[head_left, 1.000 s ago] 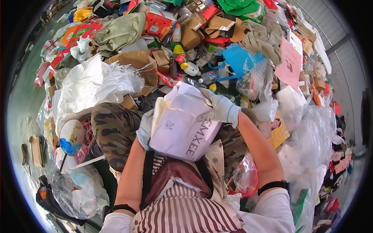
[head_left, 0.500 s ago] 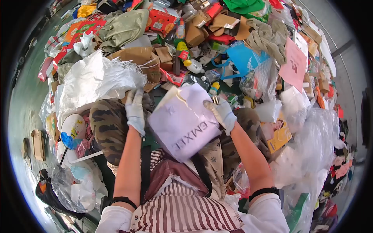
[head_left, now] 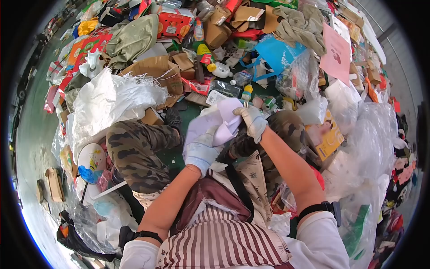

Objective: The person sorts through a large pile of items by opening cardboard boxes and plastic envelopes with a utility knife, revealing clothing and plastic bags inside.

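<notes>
Packet [head_left: 202,125] is held bent between the hands; its near side is gripped by the left hand [head_left: 200,152], its right edge pinched by the right hand [head_left: 253,121]. Judged light, limp, easily torn; best held by opposite edges. Beyond the grip, carton [head_left: 154,69] is seen leftward, blue bag [head_left: 280,54] rightward; contents cannot be discerned.

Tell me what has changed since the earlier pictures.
The left hand, off the lilac packet just before, has gripped it again; the packet has curled over, hiding its lettering. The right hand still holds its edge; the blue bag and white sack lie as before.
</notes>
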A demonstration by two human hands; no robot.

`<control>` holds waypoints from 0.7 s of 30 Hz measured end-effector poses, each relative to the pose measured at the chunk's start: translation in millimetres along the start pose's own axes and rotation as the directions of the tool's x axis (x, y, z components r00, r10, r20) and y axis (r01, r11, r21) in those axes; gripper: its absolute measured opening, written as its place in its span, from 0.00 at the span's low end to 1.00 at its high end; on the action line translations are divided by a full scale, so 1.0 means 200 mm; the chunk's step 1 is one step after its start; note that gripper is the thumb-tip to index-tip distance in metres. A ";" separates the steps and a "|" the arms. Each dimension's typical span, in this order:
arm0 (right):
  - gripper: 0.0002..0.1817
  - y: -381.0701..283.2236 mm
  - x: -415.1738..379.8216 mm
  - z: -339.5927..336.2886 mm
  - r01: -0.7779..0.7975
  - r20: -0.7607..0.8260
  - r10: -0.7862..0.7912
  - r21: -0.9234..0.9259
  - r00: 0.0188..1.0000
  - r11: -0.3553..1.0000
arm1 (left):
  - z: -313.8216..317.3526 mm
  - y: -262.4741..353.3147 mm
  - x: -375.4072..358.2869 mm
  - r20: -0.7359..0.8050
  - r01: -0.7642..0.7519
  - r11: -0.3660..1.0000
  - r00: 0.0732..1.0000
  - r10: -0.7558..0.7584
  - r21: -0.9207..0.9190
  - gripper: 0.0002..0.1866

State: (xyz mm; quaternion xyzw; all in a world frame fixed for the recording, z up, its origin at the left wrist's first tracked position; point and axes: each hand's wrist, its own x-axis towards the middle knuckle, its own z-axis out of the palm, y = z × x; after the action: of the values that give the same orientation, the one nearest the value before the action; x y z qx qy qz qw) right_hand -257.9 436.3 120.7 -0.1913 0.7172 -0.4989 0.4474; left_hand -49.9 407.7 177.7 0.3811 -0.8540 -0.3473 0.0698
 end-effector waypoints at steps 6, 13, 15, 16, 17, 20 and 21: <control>0.30 -0.28 -0.26 0.00 0.086 0.156 -0.083 -0.018 0.984 0.996 | -0.26 -0.21 0.02 0.084 0.114 0.394 0.992 -0.091 -0.912 0.24; 0.21 -0.37 -0.40 -0.07 0.640 0.460 -0.447 -0.507 0.767 0.577 | -0.29 -0.35 -0.08 0.206 0.208 0.261 0.978 -0.038 -0.943 0.30; 0.16 -0.45 -0.49 -0.04 0.548 0.447 -0.319 -0.637 0.836 0.543 | -0.27 -0.35 -0.09 0.205 0.204 0.245 0.979 -0.026 -0.948 0.30; 0.16 -0.46 -0.50 -0.02 0.565 0.469 -0.317 -0.660 0.825 0.495 | -0.26 -0.35 -0.09 0.198 0.197 0.229 0.980 -0.017 -0.953 0.31; 0.15 -0.47 -0.51 -0.01 0.587 0.495 -0.315 -0.678 0.810 0.443 | -0.25 -0.35 -0.09 0.188 0.189 0.222 0.982 -0.023 -0.957 0.31; 0.14 -0.45 -0.52 0.04 0.598 0.485 -0.360 -0.720 0.797 0.352 | -0.25 -0.32 -0.11 0.099 0.107 0.288 0.994 -0.045 -0.952 0.27; 0.13 -0.44 -0.53 0.06 0.612 0.484 -0.417 -0.744 0.770 0.267 | -0.24 -0.31 -0.11 0.075 0.090 0.289 0.995 -0.062 -0.953 0.27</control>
State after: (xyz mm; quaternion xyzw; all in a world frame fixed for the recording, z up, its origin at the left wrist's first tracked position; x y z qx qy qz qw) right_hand -208.1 468.3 244.6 -0.6609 0.7161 -0.1553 0.1621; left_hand 21.2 367.9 177.6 0.3009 -0.4616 -0.7942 0.2561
